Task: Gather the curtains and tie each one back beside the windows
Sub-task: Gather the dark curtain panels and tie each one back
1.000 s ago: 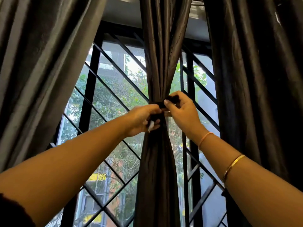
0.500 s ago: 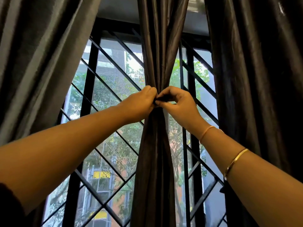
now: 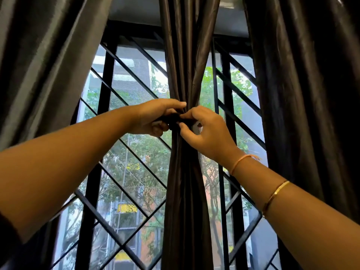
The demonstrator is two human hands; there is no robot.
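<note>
A dark brown curtain [image 3: 186, 55] hangs in the middle, bunched into a narrow waist at hand height. A black tie-back band [image 3: 171, 118] wraps round that waist. My left hand [image 3: 155, 117] grips the band's left part with curled fingers. My right hand [image 3: 204, 131] pinches the band's right end between thumb and fingers, with a small white bit showing by the thumb. The two hands almost touch at the front of the bunch. The band's path behind the curtain is hidden.
A grey curtain [image 3: 44, 61] hangs loose on the left and a dark curtain [image 3: 311, 84] on the right. Behind them stands a window with a black diagonal metal grille [image 3: 124, 184]; trees and buildings lie outside.
Both hands have shifted on the band: the left now grips it from the left side, the right pinches its end lower. The view has moved a little.
</note>
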